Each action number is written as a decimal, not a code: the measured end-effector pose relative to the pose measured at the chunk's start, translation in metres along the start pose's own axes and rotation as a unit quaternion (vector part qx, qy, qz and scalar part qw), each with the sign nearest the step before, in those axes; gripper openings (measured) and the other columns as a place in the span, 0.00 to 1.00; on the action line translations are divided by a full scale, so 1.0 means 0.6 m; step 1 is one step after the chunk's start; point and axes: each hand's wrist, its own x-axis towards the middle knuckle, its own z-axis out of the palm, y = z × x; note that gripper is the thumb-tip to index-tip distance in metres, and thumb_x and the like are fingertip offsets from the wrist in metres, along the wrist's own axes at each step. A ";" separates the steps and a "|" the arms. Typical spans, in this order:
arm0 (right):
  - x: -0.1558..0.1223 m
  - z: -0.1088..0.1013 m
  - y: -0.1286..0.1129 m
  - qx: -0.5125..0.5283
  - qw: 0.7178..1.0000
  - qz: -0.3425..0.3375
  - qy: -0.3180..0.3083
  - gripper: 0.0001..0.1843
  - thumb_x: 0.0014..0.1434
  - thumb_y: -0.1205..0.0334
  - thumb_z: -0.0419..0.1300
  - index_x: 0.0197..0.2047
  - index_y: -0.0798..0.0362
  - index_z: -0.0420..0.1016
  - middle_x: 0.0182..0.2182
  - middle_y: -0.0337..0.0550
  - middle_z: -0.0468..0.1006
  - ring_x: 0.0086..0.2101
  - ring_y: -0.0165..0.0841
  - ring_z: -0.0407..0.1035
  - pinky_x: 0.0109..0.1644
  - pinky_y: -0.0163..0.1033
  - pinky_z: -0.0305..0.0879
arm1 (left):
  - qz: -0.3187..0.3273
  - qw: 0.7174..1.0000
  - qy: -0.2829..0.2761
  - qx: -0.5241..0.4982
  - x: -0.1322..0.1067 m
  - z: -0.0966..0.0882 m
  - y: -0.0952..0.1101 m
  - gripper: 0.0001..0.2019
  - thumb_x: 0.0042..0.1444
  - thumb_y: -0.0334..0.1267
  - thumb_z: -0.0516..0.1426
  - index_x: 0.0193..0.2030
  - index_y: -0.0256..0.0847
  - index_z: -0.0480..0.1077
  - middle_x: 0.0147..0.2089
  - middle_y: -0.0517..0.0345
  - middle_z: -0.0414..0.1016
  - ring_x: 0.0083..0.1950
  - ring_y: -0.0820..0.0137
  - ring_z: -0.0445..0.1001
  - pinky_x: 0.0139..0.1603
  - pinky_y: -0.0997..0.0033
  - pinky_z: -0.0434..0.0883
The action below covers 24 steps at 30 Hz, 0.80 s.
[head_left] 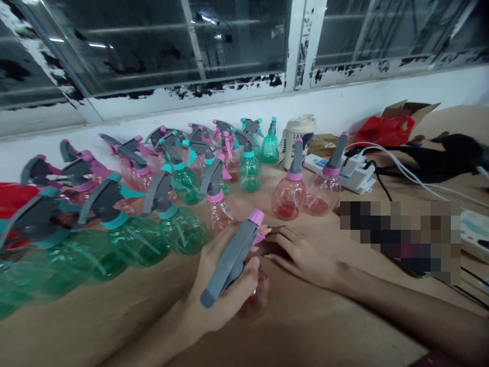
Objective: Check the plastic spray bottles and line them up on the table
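Gripping bottle (256, 302) in wrapped left hand (231, 303), slanting long head (232, 257) toward table's (301, 326) far edge; spreading right hand (305, 258) loosely just beside nozzle (256, 216), visibly holding nothing.

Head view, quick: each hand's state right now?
Left hand: closed, holding a pink-trimmed spray bottle.
Right hand: fingers bent, palm hidden; grip cannot be told.

There are over a dozen overlapping spray bottles (250, 172), one lidded cup (295, 140), one left hand (229, 306) and one right hand (307, 255).
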 end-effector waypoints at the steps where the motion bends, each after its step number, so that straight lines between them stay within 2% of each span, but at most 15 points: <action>1: -0.001 0.001 0.001 -0.006 1.000 0.004 0.014 0.17 0.63 0.56 0.50 0.52 0.54 0.65 0.50 0.52 0.69 0.50 0.41 0.64 0.52 0.50 0.65 | 0.011 1.000 -0.001 0.000 0.000 0.000 0.000 0.13 0.48 0.31 0.52 0.41 0.43 0.68 0.35 0.56 0.74 0.34 0.67 0.75 0.37 0.67 0.75; 6: -0.001 0.003 -0.002 -0.044 0.998 0.017 0.043 0.15 0.64 0.57 0.49 0.48 0.55 0.68 0.43 0.53 0.71 0.45 0.41 0.66 0.47 0.51 0.67 | 0.022 1.000 -0.017 0.000 -0.001 -0.003 -0.001 0.15 0.48 0.30 0.51 0.43 0.44 0.68 0.39 0.55 0.75 0.38 0.66 0.76 0.41 0.67 0.75; 11: 0.001 0.005 -0.005 -0.055 0.997 0.017 0.050 0.19 0.64 0.57 0.50 0.54 0.57 0.63 0.44 0.53 0.71 0.44 0.41 0.66 0.47 0.50 0.67 | 0.008 1.000 -0.021 0.001 0.001 -0.004 -0.001 0.17 0.48 0.32 0.51 0.45 0.45 0.69 0.41 0.55 0.77 0.41 0.65 0.77 0.44 0.67 0.75; 14: 0.000 0.004 -0.008 -0.075 0.996 0.016 0.044 0.19 0.64 0.57 0.49 0.55 0.58 0.63 0.44 0.53 0.72 0.44 0.42 0.67 0.46 0.51 0.68 | 0.009 1.000 -0.025 0.000 0.000 -0.003 -0.001 0.17 0.48 0.30 0.51 0.46 0.44 0.68 0.41 0.55 0.76 0.40 0.67 0.76 0.43 0.68 0.75; 19: 0.001 -0.001 -0.013 -0.100 0.995 0.003 0.019 0.16 0.65 0.58 0.47 0.47 0.57 0.71 0.41 0.53 0.72 0.44 0.42 0.67 0.45 0.50 0.68 | 0.020 1.000 -0.003 0.011 -0.003 -0.001 -0.003 0.11 0.49 0.30 0.52 0.39 0.43 0.67 0.37 0.55 0.74 0.37 0.67 0.75 0.41 0.66 0.74; 24: 0.002 -0.003 -0.014 -0.113 0.993 0.008 0.023 0.18 0.65 0.58 0.48 0.50 0.59 0.69 0.42 0.54 0.72 0.44 0.43 0.67 0.45 0.51 0.68 | 0.005 1.000 -0.002 0.018 -0.002 -0.001 -0.001 0.13 0.48 0.32 0.52 0.42 0.43 0.68 0.37 0.56 0.76 0.36 0.67 0.76 0.40 0.67 0.76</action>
